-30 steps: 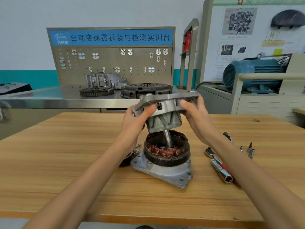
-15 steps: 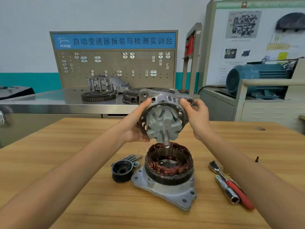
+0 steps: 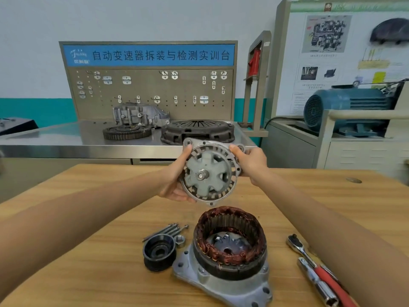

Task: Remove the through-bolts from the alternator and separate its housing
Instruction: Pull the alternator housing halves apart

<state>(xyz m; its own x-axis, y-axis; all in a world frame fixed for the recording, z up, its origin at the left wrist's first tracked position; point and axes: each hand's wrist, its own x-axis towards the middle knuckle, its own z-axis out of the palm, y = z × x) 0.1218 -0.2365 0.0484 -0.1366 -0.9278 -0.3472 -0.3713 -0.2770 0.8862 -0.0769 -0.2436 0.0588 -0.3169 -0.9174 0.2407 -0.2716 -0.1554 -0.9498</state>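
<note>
Nearest the bottom edge of the frame, the rear housing half (image 3: 223, 282) is sitting flat on the wooden table (image 3: 66, 251), its ring of copper windings (image 3: 230, 238) standing open at the top. Just left of it, a black pulley (image 3: 159, 253) is lying beside a nut (image 3: 180, 239), and a bundle of long bolts (image 3: 167, 230) is resting just behind them. At the lower right, a ratchet (image 3: 297, 245) and a red-handled socket tool (image 3: 321, 278) are lying side by side.

Above the windings, near the middle of the frame, both hands are holding the front housing half (image 3: 210, 172) clear of the table, tilted so its inner face, grey rotor (image 3: 208, 173) and shaft are pointing toward the camera. The left hand (image 3: 174, 178) is gripping its left rim with curled fingers and thumb, and the right hand (image 3: 250, 161) is gripping the upper right rim.

Farther back, a steel bench (image 3: 55, 138) is carrying a gear ring (image 3: 127, 131), a clutch plate (image 3: 199, 129) and a pegboard (image 3: 150, 94) under a blue sign. At the upper right, a blue motor (image 3: 347, 109) is sitting on a cabinet.
</note>
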